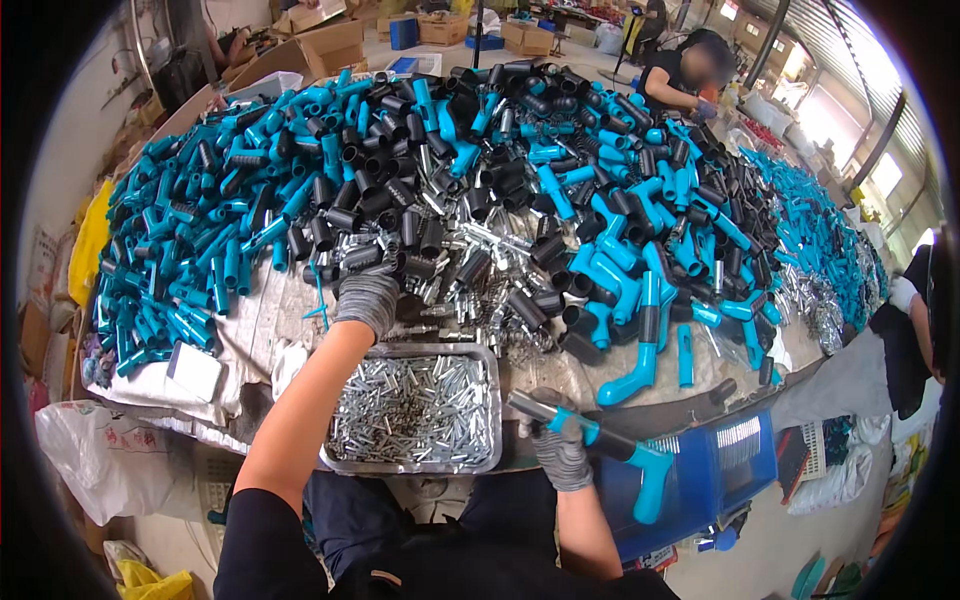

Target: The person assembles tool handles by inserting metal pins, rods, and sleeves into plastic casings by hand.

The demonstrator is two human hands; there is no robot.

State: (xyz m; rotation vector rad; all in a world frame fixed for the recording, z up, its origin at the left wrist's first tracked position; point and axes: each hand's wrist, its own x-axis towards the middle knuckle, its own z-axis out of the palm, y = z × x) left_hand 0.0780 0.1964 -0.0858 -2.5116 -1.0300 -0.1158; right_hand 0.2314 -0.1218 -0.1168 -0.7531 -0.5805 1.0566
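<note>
My right hand (562, 452), in a grey striped glove, is closed around a teal and black pistol-shaped tool (612, 443). Its metal front end points up and left, and its teal handle hangs to the right. My left hand (368, 300), gloved the same way, reaches into the pile at black ribbed sleeves (415, 265); its fingertips are hidden among them. Below it, a metal tray (492, 400) holds many small silver pins (400, 410). Silver metal shafts and springs (485, 250) lie beyond the tray, in the middle of the heap.
Teal housings (260, 150) and black sleeves cover the table. At the right front lies an assembled teal and black piece (640, 350). Blue bins (735, 455) stand below the table's right edge. A white plastic bag (110, 460) hangs at the left. A co-worker (680, 80) works across the table.
</note>
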